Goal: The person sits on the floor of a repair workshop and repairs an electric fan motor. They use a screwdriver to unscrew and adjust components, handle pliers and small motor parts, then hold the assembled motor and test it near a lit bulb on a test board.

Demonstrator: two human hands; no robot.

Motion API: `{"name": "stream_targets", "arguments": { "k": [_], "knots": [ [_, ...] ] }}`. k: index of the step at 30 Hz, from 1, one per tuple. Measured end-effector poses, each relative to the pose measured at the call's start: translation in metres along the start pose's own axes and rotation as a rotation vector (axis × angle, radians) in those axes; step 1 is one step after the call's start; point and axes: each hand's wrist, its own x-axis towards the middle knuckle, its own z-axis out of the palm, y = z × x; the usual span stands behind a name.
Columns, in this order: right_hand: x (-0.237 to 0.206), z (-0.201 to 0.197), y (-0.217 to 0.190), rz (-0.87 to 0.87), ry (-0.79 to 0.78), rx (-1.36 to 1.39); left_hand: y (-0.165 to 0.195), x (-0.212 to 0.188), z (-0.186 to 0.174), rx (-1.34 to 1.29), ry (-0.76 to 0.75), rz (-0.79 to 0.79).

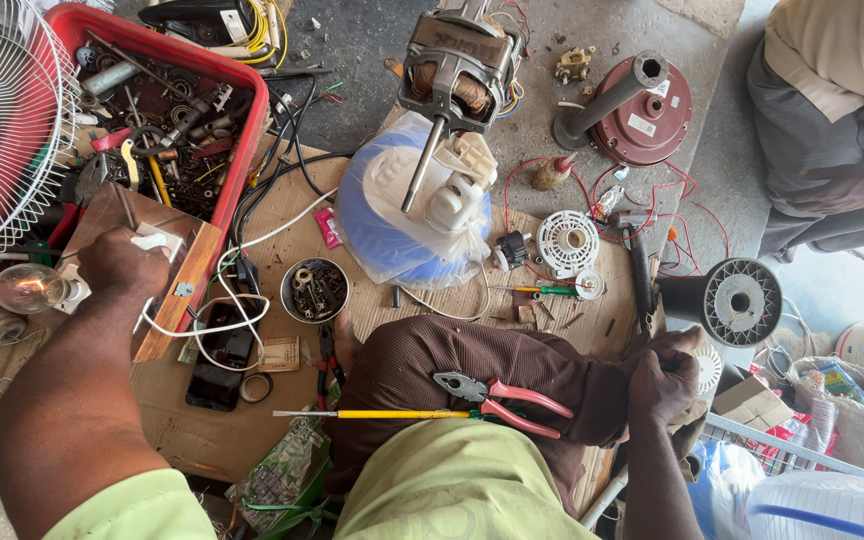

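Wooden board [167, 290] | left hand [122, 262] gripping | right hand [664, 378] fisted on knee

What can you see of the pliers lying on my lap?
The pliers have grey metal jaws, pointing left and shut, and two pink-red handles spreading apart toward the right. They lie flat on the brown trousers over the thigh, just above a yellow-handled screwdriver that lies beside them. Neither hand touches them.

The ground is rough grey concrete [552, 150] with a flat sheet of brown cardboard [282, 200] spread over it (dusty and scuffed), and bright sunlight falls on the pale floor [842, 280] at the right edge.
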Motion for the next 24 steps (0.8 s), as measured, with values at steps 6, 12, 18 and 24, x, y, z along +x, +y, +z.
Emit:
{"name": "stream_targets", "arguments": {
  "k": [6,12,18,24],
  "knots": [
    [-0.001,0.000,-0.004,-0.019,0.017,-0.024,-0.001,0.000,0.000,-0.012,-0.002,0.008],
    [-0.002,0.000,-0.002,0.005,0.014,-0.022,0.000,-0.001,-0.002,-0.010,0.027,0.020],
    [-0.003,0.000,-0.002,0.013,-0.006,0.179,0.001,-0.005,-0.003,0.003,0.078,0.094],
    [-0.008,0.014,-0.046,0.315,-0.527,0.684,-0.001,-0.004,-0.002,0.011,0.081,0.112]
  ]
}}
